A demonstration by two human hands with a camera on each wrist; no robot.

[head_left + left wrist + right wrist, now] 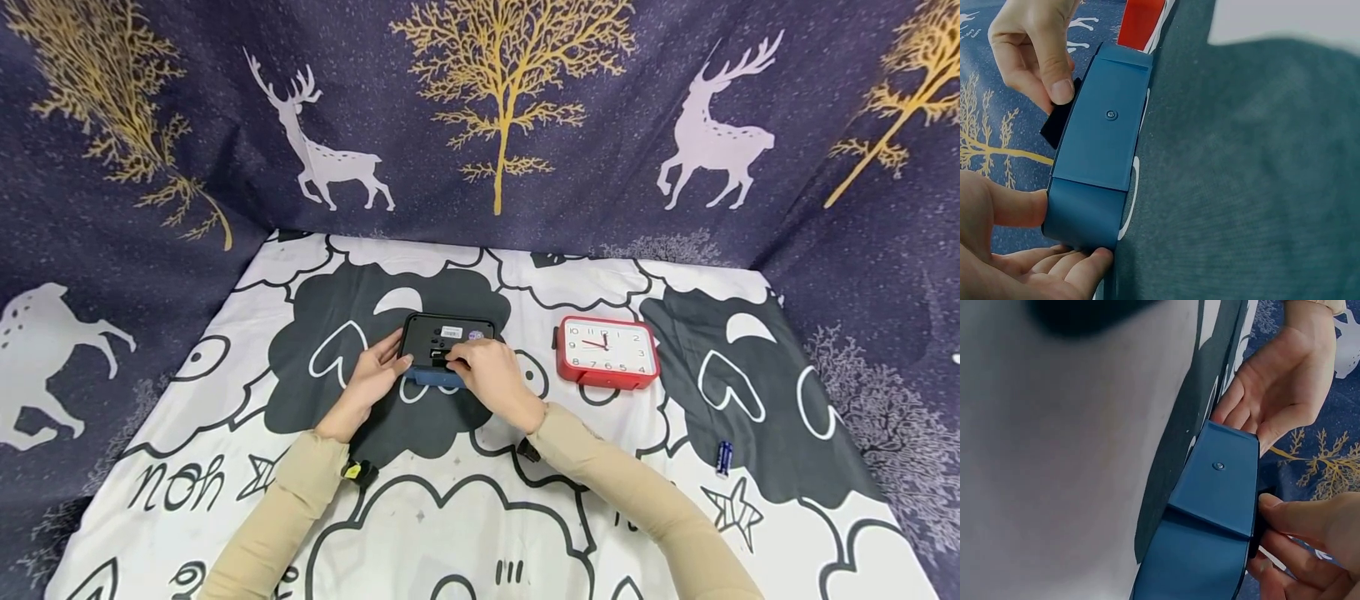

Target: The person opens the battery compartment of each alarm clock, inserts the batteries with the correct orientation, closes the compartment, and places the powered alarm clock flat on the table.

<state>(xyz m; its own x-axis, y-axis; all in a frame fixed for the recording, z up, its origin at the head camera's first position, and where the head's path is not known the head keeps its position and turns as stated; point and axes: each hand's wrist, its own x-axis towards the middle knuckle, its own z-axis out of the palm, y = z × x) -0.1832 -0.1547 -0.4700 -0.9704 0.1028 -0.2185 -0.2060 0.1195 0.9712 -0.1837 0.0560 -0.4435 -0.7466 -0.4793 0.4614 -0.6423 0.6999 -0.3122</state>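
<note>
A blue clock (437, 377) lies with its black back (424, 332) facing up and its face hidden. My left hand (369, 377) grips its left end; in the left wrist view the thumb presses the back edge and the fingers reach under the other side. With thumb and fingertips, my right hand (491, 373) pinches a small black battery cover (1057, 124), which stands out at an angle from the back. Beside those fingertips the battery compartment (437, 354) shows partly uncovered; the fingers hide the rest of it.
To the right stands a red clock (607, 348) with a white dial. Farther right and nearer lies a blue battery (723, 458), perhaps two side by side. The patterned cloth (450, 533) covers the table, and a dark printed curtain (450, 167) hangs behind.
</note>
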